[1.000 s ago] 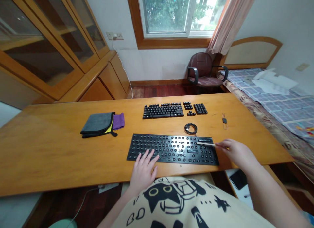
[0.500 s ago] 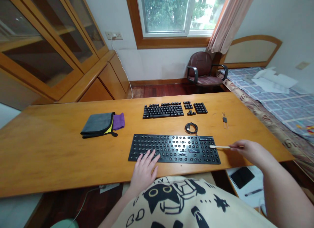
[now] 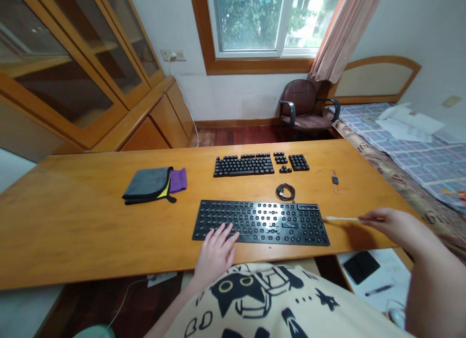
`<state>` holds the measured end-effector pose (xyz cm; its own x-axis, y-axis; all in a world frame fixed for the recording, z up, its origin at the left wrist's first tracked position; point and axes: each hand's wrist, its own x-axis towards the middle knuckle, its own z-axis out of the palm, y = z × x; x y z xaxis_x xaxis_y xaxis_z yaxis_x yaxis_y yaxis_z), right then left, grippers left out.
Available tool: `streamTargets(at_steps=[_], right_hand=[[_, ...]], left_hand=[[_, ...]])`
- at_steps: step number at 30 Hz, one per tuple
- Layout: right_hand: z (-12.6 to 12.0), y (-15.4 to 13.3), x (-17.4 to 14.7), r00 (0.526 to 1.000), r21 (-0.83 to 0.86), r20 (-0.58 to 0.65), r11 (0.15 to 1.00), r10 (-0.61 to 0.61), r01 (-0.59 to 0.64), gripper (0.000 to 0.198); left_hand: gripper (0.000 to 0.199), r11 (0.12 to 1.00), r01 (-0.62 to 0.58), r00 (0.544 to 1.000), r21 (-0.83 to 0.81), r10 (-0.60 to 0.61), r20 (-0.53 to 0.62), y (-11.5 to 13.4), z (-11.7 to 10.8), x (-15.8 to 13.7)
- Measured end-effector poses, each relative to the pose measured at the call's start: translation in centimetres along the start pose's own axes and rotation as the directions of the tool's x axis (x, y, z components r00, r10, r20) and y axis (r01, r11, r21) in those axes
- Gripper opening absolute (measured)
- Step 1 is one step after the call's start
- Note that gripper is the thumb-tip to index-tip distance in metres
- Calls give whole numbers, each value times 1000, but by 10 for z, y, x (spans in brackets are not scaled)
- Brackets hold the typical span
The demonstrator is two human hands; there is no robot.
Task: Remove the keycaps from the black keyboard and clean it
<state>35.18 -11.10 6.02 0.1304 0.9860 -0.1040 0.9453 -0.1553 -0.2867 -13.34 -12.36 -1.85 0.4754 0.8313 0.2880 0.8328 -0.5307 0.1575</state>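
A black keyboard base point(image 3: 251, 222) with its keycaps off lies near the front edge of the desk, its bare switches showing. My left hand point(image 3: 215, 248) rests on its lower left part, fingers spread and flat. Off the right end of the base, my right hand point(image 3: 382, 219) pinches the end of a slim white brush point(image 3: 344, 219). The brush lies level, its thicker head pointing left, just beside the base's right edge. Behind the base, the removed keycaps point(image 3: 243, 165) stand in keyboard order in separate blocks. A coiled black cable point(image 3: 285, 192) sits between them.
A folded grey cloth point(image 3: 147, 183) lies on the left of the desk point(image 3: 91, 231), with a purple cloth point(image 3: 178, 180) against it. On the right is a small black tool with wire loops point(image 3: 335, 180). Below the desk's front edge, a drawer holds a black phone-like slab point(image 3: 361, 267) and a pen point(image 3: 379, 290).
My right hand has drawn the brush to the right, from over the number-pad switches to beyond the base's right edge. My left hand stays on the base. The view has shifted slightly.
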Motion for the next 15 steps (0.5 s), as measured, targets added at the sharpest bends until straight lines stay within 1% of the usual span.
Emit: streamTargets(at_steps=[1,3,4,5,6,8,9,10,11,12,13,14,15], right_hand=[[1,-4,-1,999,38,41,999,-24,22,22],[8,-18,-4,990,101,69,989,-119,112,26],[12,-25,-5,983,97,108,985,-150,140,26],[14,-29,-6,978,70,148,988,-150,141,25],[15,-30,-6,977,36,177,993,-120,116,25],[9,-23,-7,980,-61,201,998,-1,14,23],[5,-19,-7,981,-102,185,994,63,-45,23],[1,-15,-7,985,-127,139,989,98,-81,23],[-2,-14,-7,990,-126,96,988,101,-88,23],[-3,-15,-7,996,-82,66,995,55,-50,26],[-2,-19,-7,997,-19,75,1000,-9,11,28],[0,-23,-6,992,35,104,997,-66,63,29],[3,-27,-6,985,58,142,994,-95,88,29]], left_hand=[[35,1000,2,1000,1,-2,3,0,0,0],[35,1000,11,1000,-1,-11,10,0,-1,0],[35,1000,15,1000,-3,-15,12,1,-1,0],[35,1000,17,1000,-6,-17,13,1,-2,0],[35,1000,17,1000,-10,-17,14,1,-2,1],[34,1000,17,1000,-15,-17,18,1,-3,1],[34,1000,16,1000,-14,-16,23,0,-3,1],[35,1000,15,999,-10,-14,31,0,-3,1],[35,1000,10,999,-4,-10,43,0,-3,1],[36,1000,5,999,2,-5,51,-1,-3,1],[37,1000,-4,998,6,3,58,-1,-3,0],[37,1000,-8,998,8,7,59,-1,-3,0],[36,1000,-7,999,7,7,54,-1,-3,0]])
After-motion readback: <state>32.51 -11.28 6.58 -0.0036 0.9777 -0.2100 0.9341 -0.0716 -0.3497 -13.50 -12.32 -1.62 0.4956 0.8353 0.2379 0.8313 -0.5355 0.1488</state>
